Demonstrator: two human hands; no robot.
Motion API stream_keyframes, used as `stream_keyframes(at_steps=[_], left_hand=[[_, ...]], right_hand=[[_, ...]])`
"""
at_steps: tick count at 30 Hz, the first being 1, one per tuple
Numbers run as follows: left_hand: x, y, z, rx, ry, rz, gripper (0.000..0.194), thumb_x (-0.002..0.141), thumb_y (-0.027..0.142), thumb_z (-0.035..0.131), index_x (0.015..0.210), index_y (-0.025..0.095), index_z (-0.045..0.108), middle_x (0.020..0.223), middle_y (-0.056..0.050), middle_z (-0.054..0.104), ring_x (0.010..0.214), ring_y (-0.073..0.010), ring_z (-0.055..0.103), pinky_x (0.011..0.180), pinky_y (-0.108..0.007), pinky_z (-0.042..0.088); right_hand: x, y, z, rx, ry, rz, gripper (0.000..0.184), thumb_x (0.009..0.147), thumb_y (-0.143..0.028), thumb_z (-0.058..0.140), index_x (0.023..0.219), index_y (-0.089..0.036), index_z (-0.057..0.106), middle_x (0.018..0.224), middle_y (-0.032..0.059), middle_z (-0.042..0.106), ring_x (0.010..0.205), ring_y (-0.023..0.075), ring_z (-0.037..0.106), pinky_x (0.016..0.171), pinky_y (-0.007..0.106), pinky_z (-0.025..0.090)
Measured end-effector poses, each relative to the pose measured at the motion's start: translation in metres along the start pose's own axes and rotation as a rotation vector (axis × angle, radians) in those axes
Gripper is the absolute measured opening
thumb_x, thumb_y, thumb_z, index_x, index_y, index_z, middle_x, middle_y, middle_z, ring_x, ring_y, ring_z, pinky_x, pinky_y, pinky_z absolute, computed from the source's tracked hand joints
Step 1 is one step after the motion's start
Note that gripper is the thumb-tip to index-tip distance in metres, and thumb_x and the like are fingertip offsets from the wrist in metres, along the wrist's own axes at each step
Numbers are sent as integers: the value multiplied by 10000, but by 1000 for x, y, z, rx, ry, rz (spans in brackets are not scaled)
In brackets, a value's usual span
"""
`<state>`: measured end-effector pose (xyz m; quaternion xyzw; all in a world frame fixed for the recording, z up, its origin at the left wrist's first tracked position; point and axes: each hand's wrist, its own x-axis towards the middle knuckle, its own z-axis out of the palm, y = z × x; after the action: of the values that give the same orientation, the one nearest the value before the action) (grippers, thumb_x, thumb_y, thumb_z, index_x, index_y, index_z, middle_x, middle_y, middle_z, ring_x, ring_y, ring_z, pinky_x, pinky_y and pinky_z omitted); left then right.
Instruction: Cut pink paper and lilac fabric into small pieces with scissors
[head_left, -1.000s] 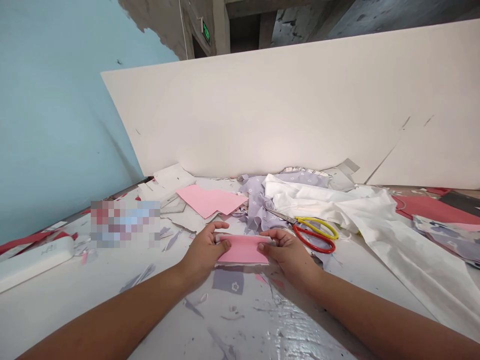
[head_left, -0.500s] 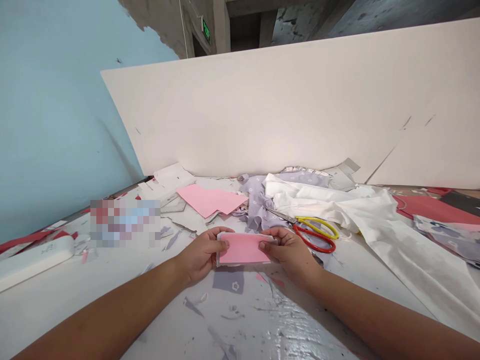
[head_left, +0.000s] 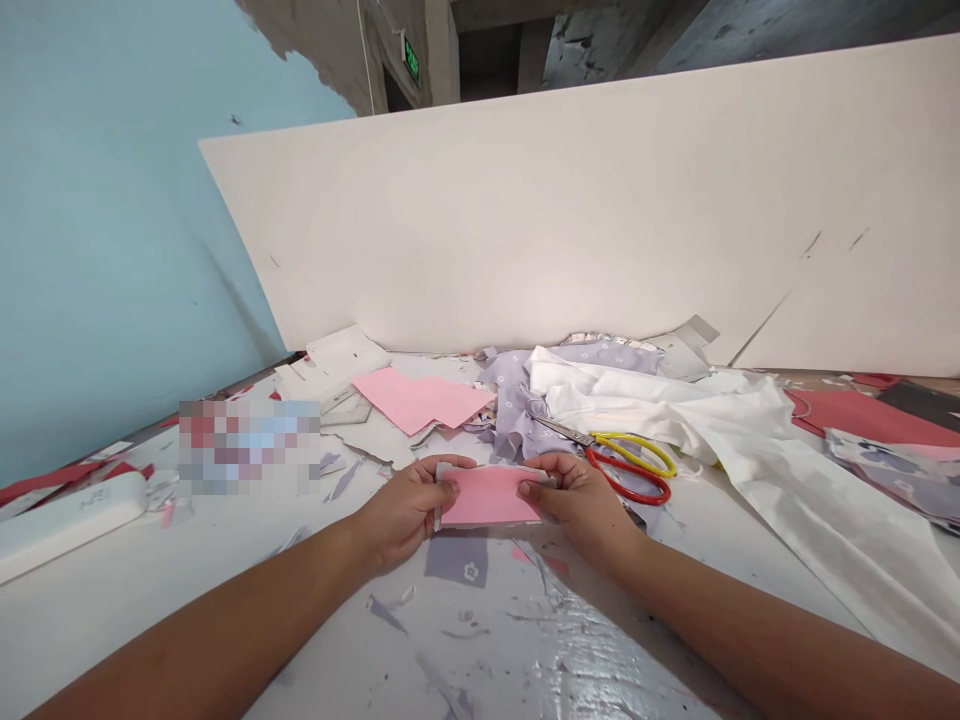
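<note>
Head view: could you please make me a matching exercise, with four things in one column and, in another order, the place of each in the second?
1. Small pink rectangular sheet with pale edging
2. Metal scissors with red and yellow handles
3. Lavender patterned piece with a white flower
4. Long white object with a rounded end

A. At the picture's left edge
B. Near the crumpled white cloth
C. Between the left hand and the right hand
D. Below the hands in the picture

Pairs: 1-C, 2-B, 3-D, 4-A

Bare forearms (head_left: pixel 225 637) taper to slimmer wrists (head_left: pixel 358 543); left grip (head_left: pixel 405 507) and right grip (head_left: pixel 589 507) are bare.
</note>
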<state>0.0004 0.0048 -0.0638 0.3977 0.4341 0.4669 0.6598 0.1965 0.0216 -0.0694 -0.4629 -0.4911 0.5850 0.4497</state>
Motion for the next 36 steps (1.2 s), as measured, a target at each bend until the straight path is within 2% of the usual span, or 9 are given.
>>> stream_keyframes(at_steps=[5, 8, 12, 14, 19, 27, 36], left_hand=[[2, -1, -1, -19, 24, -7, 317, 571, 130, 656, 880, 186, 612, 720, -20, 591, 593, -119, 541, 504, -236, 459], [4, -1, -2, 6, 74, -11, 319, 592, 170, 653, 904, 208, 600, 755, -18, 586, 570, -114, 526, 464, -246, 462], [2, 0, -1, 53, 102, 24, 215, 612, 210, 641, 822, 198, 594, 1029, -69, 565, 747, -173, 555, 501, -285, 493], [2, 0, 0, 77, 100, 42, 200, 623, 216, 630, 817, 193, 592, 1092, -83, 534, 821, -196, 541, 529, -303, 502], [2, -1, 1, 108, 136, 54, 265, 651, 253, 614, 912, 213, 588, 941, -65, 556, 695, -142, 514, 525, -308, 498], [0, -1, 1, 73, 122, 12, 409, 633, 261, 640, 1031, 236, 546, 669, 13, 503, 584, -114, 503, 486, -249, 456], [3, -4, -2, 113, 59, 74, 484, 654, 245, 624, 1121, 231, 498, 630, 23, 525, 496, -81, 478, 397, -166, 341]], right_hand=[[1, 0, -2, 85, -56, 15, 346, 549, -278, 714, 840, -168, 562, 578, -20, 586, 494, 122, 532, 439, 222, 376], [3, 0, -4, 124, -70, -5, 302, 571, -260, 700, 828, -159, 576, 552, -40, 547, 438, 67, 448, 408, 187, 310], [4, -2, -5, 85, -38, -41, 245, 560, -232, 704, 760, -140, 594, 505, -59, 505, 414, 35, 363, 399, 172, 261], [4, -3, -5, 78, -32, -43, 240, 564, -229, 700, 761, -141, 594, 498, -62, 504, 415, 34, 364, 402, 170, 262], [2, -6, -3, 82, -39, -35, 283, 567, -220, 692, 819, -144, 589, 582, -32, 569, 473, 55, 447, 428, 172, 303], [3, -6, -3, 71, 7, -37, 237, 564, -208, 680, 769, -146, 579, 505, -65, 526, 421, 40, 408, 406, 166, 279], [4, -6, -3, 32, 58, -47, 235, 558, -210, 672, 766, -146, 581, 556, -37, 554, 466, 69, 465, 435, 181, 319]])
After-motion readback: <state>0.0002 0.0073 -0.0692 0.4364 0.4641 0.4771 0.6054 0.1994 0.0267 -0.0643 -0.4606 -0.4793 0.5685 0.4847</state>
